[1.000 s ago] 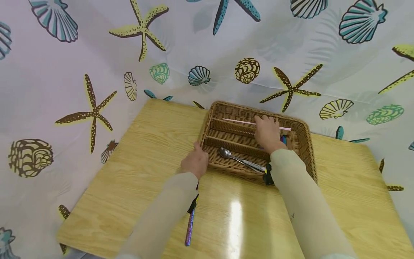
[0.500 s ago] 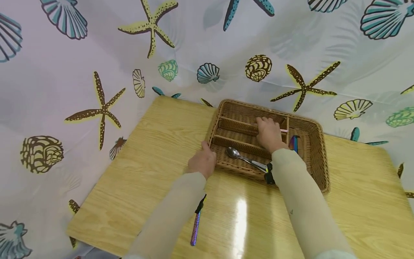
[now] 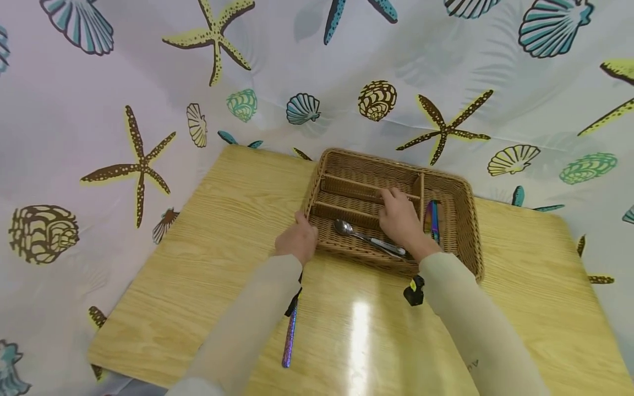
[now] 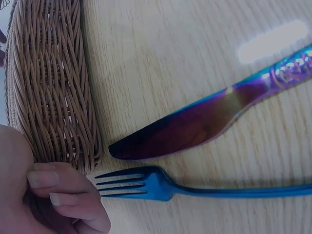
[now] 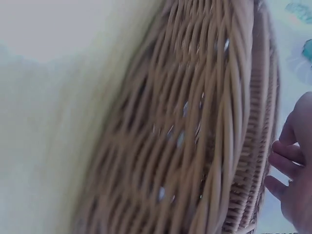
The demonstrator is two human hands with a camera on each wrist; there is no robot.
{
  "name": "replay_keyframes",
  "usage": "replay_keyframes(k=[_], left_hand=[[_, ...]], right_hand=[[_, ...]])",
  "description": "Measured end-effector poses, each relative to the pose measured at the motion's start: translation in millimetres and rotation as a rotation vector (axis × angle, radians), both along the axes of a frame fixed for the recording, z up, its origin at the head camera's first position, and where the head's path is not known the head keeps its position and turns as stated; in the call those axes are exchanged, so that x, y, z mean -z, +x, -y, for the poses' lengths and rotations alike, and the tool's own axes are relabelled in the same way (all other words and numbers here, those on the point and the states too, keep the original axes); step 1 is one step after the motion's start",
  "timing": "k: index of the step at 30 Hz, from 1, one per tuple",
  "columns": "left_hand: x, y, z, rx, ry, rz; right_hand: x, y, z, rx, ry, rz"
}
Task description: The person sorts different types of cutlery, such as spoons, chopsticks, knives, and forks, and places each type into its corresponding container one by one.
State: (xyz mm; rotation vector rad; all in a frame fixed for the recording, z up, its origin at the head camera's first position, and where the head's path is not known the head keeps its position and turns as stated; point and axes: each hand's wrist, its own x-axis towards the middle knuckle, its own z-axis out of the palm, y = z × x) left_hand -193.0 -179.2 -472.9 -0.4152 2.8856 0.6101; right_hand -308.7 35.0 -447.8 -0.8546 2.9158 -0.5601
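A brown wicker basket [image 3: 317, 204] with several compartments stands on the table. My left hand [image 3: 297, 239] grips its front left corner, fingers curled in the left wrist view. Over the long compartments, my right hand [image 3: 400, 220] has its fingertips at a divider [image 3: 356, 188]; in the right wrist view the fingers bend loosely and no held thing shows. A metal spoon [image 3: 343, 226] and another light-handled utensil [image 3: 388, 246] lie in the front compartment. Shiny blue-purple cutlery [image 3: 434, 217] lies in the right compartment.
Below the left hand, an iridescent table knife [image 4: 195, 126] and a blue fork [image 4: 158, 184] lie on the wooden table [image 3: 238, 209]. My left forearm hides most of them in the head view. A curtain [image 3: 163, 71] printed with shells and starfish hangs behind the table.
The pink stick that lay across the basket has gone down out of sight. My right hand has drawn back left and toward me, uncovering the right compartment. The left hand stays at the corner.
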Motion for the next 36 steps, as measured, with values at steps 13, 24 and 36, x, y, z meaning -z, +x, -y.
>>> replay_keyframes(k=[13, 24, 36], left_hand=[[-2.3, -8.4, 13.2, 0.088, 0.078, 0.169], [-5.7, -8.6, 27.1, 0.129, 0.182, 0.22], [-19.7, -10.9, 26.0, 0.187, 0.027, 0.262]], right_hand=[[5.7, 106.0, 15.2, -0.212, -0.322, -0.221], [53.0, 174.5, 62.1, -0.247, -0.11, 0.09], [55.7, 184.1, 99.4, -0.099, 0.195, 0.154]])
